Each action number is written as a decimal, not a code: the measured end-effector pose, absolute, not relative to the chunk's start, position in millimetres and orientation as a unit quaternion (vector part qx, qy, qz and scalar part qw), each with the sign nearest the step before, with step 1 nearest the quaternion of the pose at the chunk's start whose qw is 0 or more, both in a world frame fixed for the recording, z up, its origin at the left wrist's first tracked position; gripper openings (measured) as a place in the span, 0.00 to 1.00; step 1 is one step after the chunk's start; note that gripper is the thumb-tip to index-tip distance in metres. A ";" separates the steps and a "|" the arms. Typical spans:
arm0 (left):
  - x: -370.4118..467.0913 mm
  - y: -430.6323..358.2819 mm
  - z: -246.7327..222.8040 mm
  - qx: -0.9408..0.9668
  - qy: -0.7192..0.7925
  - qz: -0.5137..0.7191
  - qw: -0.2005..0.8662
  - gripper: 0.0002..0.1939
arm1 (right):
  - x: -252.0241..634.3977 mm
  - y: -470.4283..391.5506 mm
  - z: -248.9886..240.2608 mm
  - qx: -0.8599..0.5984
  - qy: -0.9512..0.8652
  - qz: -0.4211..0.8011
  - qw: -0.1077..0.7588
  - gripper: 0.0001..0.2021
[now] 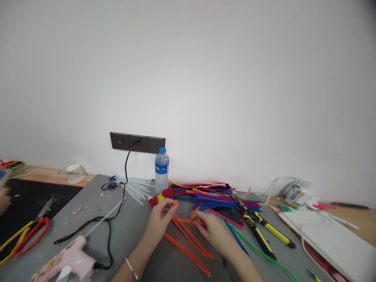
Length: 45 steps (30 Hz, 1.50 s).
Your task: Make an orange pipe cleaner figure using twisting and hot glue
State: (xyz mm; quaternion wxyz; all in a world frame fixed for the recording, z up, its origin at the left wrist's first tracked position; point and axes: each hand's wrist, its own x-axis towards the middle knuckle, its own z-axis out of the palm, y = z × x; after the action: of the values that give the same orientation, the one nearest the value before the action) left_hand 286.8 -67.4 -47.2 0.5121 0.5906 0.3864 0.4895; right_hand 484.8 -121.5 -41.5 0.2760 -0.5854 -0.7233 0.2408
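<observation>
My left hand (161, 215) is closed in a pinch on an orange pipe cleaner, with an orange tip showing above the thumb. On the right, my right hand (208, 227) has its fingers curled round an orange pipe cleaner, and a short orange end sticks out over the knuckles. Between and below the hands, several folded orange pipe cleaners (188, 253) lie on the grey mat (141, 223). Just behind my left hand rests a red and yellow fuzzy piece (167, 192). Whether both hands hold the same pipe cleaner I cannot tell.
Behind the hands stand a water bottle (161, 172) and a pile of coloured pipe cleaners (211, 196). Yellow-black pliers (258, 225) lie at right. At left are a pink glue gun (66, 260), its black cord, clear glue sticks (135, 188) and red-yellow scissors (32, 231). Another person's hand (4, 199) shows far left.
</observation>
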 end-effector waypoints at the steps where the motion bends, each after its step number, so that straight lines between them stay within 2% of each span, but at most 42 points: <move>1: 287.0 -68.0 -46.5 0.589 0.384 0.487 0.518 0.17 | 486.2 -120.4 -41.1 -0.585 -0.713 0.237 0.304 0.08; 6: 290.4 -71.9 -45.7 0.587 0.340 0.464 0.570 0.16 | 494.7 -110.3 -44.0 -0.556 -0.630 0.276 0.467 0.13; 9: 292.4 -73.8 -47.0 0.568 0.335 0.454 0.599 0.16 | 498.3 -105.9 -45.9 -0.527 -0.581 0.329 0.526 0.15; 13: 293.3 -75.0 -47.2 0.560 0.329 0.456 0.608 0.15 | 499.1 -105.6 -48.0 -0.539 -0.574 0.344 0.512 0.14; 18: 294.7 -76.2 -45.3 0.540 0.326 0.456 0.628 0.15 | 494.7 -109.1 -47.9 -0.600 -0.623 0.185 0.467 0.11; 24: 296.1 -78.7 -45.3 0.550 0.319 0.439 0.635 0.16 | 498.2 -111.4 -42.0 -0.620 -0.539 0.148 0.551 0.18; 30: 294.6 -75.8 -49.6 0.602 0.339 0.421 0.588 0.12 | 509.4 -110.0 -39.7 -0.622 -0.576 0.141 0.512 0.20; 35: 290.8 -73.6 -54.2 0.710 0.395 0.384 0.439 0.06 | 507.2 -112.0 -35.2 -0.590 -0.518 0.193 0.589 0.24; 39: 287.8 -72.7 -61.7 0.780 0.408 0.334 0.337 0.10 | 514.1 -110.6 -40.6 -0.584 -0.439 0.210 0.650 0.26; 45: 286.8 -71.5 -66.4 0.788 0.425 0.287 0.341 0.15 | 504.5 -106.2 -45.5 -0.521 -0.431 0.341 0.654 0.20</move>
State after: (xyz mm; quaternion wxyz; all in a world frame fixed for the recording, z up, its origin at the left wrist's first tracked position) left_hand 286.8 -71.5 -66.4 0.3405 0.7883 0.4247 0.2868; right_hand 504.5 -106.2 -45.5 0.6537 -0.5207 -0.4305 0.3408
